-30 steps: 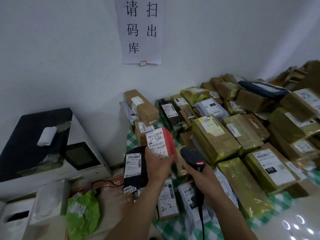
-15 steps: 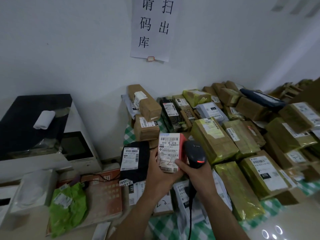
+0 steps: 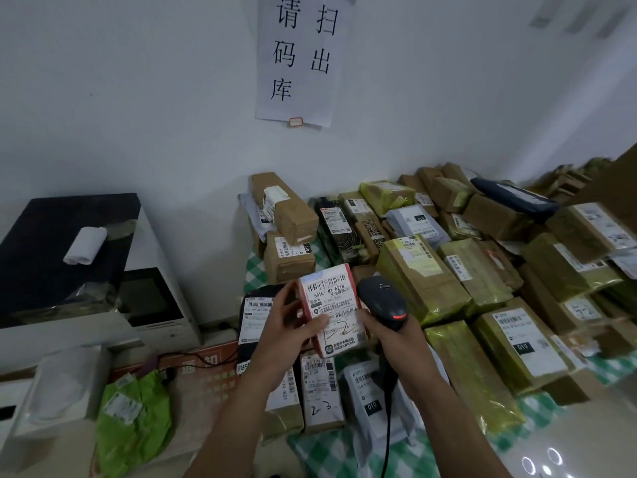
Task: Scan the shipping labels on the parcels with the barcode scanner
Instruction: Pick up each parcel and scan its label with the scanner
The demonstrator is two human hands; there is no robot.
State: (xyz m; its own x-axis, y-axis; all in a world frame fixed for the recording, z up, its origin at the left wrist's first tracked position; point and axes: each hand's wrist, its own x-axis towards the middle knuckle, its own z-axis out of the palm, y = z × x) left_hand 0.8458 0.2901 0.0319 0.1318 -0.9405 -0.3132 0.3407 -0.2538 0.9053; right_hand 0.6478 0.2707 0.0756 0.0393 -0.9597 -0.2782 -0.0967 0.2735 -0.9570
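My left hand (image 3: 287, 327) holds a small red parcel (image 3: 332, 305) upright, its white shipping label facing me, thumb across the label's lower part. Right beside it my right hand (image 3: 396, 339) grips the black barcode scanner (image 3: 381, 300) by its handle; a red light shows on the scanner's head, which nearly touches the parcel's right edge. The scanner's cable (image 3: 387, 432) hangs down along my right forearm. Below my hands lie a black parcel (image 3: 255, 315) and flat labelled parcels (image 3: 320, 391).
Many brown and yellow-taped parcels (image 3: 420, 277) are piled on a green checked cloth (image 3: 331, 453) to the right and behind. A white printer (image 3: 151, 305) stands at left, with a green bag (image 3: 134, 419) in front. A paper sign (image 3: 300, 56) hangs on the wall.
The red parcel has been turned and lowered so its label faces me, and the scanner has moved left, close against it. The view has tilted upward.
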